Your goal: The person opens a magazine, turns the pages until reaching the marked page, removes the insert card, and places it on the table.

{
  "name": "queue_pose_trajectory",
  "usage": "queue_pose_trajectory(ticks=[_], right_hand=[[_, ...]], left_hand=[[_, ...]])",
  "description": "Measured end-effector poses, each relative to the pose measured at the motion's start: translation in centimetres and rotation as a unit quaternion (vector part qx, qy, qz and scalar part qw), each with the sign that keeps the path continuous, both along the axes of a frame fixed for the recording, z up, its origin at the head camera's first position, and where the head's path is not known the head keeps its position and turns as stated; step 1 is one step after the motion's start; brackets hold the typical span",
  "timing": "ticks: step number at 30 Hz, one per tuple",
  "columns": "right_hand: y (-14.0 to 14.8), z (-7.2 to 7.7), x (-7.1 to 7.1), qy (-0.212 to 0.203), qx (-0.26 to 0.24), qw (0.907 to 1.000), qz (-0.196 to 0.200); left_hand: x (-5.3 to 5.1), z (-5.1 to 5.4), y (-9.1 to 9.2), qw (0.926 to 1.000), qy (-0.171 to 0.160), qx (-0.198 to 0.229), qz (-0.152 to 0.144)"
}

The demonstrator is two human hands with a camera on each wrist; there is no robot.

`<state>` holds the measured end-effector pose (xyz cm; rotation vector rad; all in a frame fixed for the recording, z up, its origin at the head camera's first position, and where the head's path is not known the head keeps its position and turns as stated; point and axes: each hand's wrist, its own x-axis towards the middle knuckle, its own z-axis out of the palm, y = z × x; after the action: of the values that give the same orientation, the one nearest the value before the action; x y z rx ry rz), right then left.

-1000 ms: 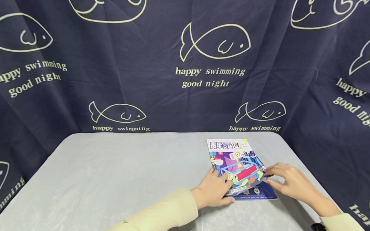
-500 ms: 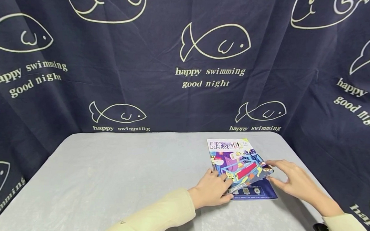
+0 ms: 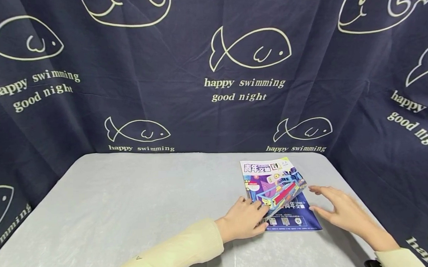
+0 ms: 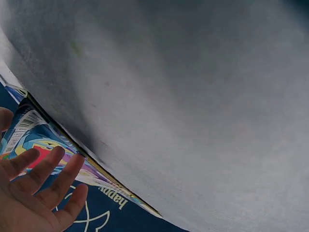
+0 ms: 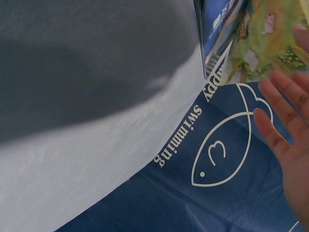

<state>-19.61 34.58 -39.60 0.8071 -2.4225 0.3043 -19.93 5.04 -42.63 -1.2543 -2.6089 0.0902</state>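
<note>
A magazine [image 3: 257,183] with a colourful purple and blue cover lies at the right of the table. Its lower right corner curls up, baring a dark blue printed sheet [image 3: 293,222] beneath; whether that belongs to the same magazine I cannot tell. My left hand [image 3: 243,218] rests on the lower left edge of the cover, fingers stretched over it. To the right of the raised corner, my right hand [image 3: 341,213] has thumb and fingers spread, seemingly touching nothing. In the right wrist view a yellow-green page [image 5: 260,43] shows beyond my right hand's fingertips [image 5: 265,89].
A pale grey cloth covers the table [image 3: 149,208]. Dark blue curtains [image 3: 185,123] with white fish drawings and lettering stand behind it and at both sides. The table's right edge runs close by the right forearm.
The cover's lower right corner has risen and curled further to the upper left, showing more of the blue sheet. My right hand's fingers have left that corner; my left hand has barely moved.
</note>
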Motion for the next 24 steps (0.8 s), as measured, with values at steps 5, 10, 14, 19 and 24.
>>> queue_pose_trajectory(ticks=[5,10,14,19,24], right_hand=[[-0.3,-0.5,0.0,-0.011,0.022,0.9997,0.006],[-0.6,-1.0,0.0,-0.024,0.04,0.9986,0.026],[-0.7,-1.5,0.1,-0.033,0.046,0.9974,0.043],[-0.9,-1.8,0.4,-0.051,0.05,0.9962,0.049],[-1.0,-2.2,0.7,-0.068,0.065,0.9949,0.038]], left_hand=[[-0.1,-0.1,-0.2,1.0,0.003,0.008,-0.002],[-0.1,-0.1,-0.3,0.9998,0.005,0.02,-0.007],[0.0,-0.1,-0.4,0.9996,0.003,0.027,-0.007],[0.0,-0.1,-0.6,0.9995,0.008,0.03,-0.002],[0.1,-0.4,-0.9,0.9991,0.023,0.034,0.003]])
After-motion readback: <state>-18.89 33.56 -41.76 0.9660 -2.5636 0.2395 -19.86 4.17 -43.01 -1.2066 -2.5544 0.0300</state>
